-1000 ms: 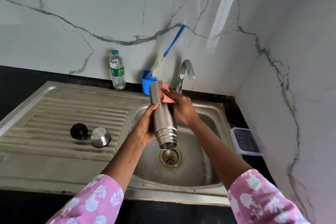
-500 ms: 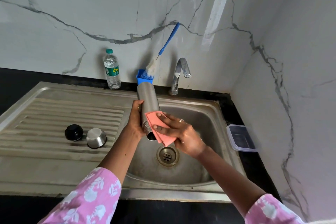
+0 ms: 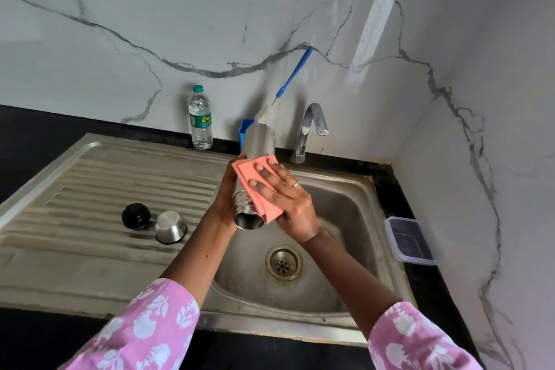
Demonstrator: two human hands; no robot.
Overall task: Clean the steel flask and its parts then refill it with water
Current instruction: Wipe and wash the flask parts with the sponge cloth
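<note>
The steel flask (image 3: pixel 259 141) is held upside down over the sink basin (image 3: pixel 339 213), its open threaded mouth pointing toward me. My left hand (image 3: pixel 226 192) grips its left side from behind. My right hand (image 3: pixel 285 189) presses a pink cloth (image 3: pixel 255 180) flat against the flask's front, fingers spread over it. On the draining board (image 3: pixel 105 183) to the left lie the black stopper (image 3: pixel 136 216) and the steel cup lid (image 3: pixel 170 227), side by side.
A tap (image 3: pixel 310 129) stands behind the basin, no water running. A blue holder (image 3: pixel 244 129) with a blue-handled bottle brush (image 3: pixel 292 75) and a plastic water bottle (image 3: pixel 200 119) stand at the wall. A lidded plastic box (image 3: pixel 408 240) sits on the black counter at right. The drain (image 3: pixel 283 263) is below the flask.
My right hand has slid the pink cloth along the flask, from its base end to its mouth end and back up the middle. The flask has tilted a little.
</note>
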